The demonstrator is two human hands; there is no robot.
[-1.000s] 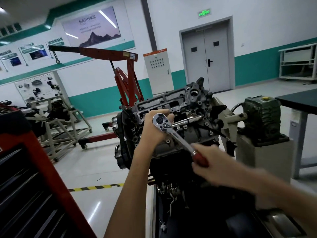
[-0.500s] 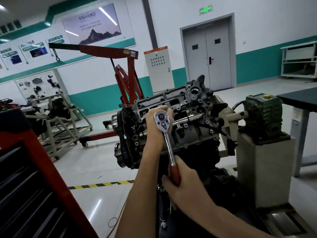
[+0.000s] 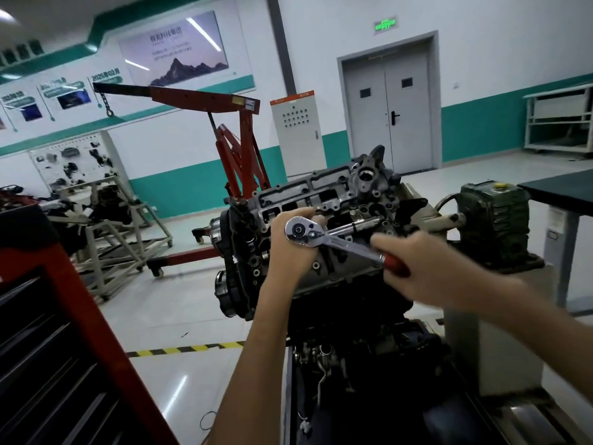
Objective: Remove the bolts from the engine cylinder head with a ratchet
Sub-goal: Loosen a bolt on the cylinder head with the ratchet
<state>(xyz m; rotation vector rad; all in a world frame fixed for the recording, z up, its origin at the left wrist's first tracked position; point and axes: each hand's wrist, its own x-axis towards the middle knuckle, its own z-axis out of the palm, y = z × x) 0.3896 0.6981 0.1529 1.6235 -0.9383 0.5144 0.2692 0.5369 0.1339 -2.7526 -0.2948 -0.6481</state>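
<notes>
Wrapping right hand fingers round ratchet handle; curling left hand fingers round its head, seemingly, at cylinder head.

Auto workshop, training-hall look. Engine sits on a stand w/ a green gearbox. Red crane w/ chain stands behind, and a 2nd engine sits on a frame at left. Red tool cabinet w/ drawers up front. Parts board & posters on wall, grey control cabinet, yellow-black tape on polished floor, double door under exit sign.
</notes>
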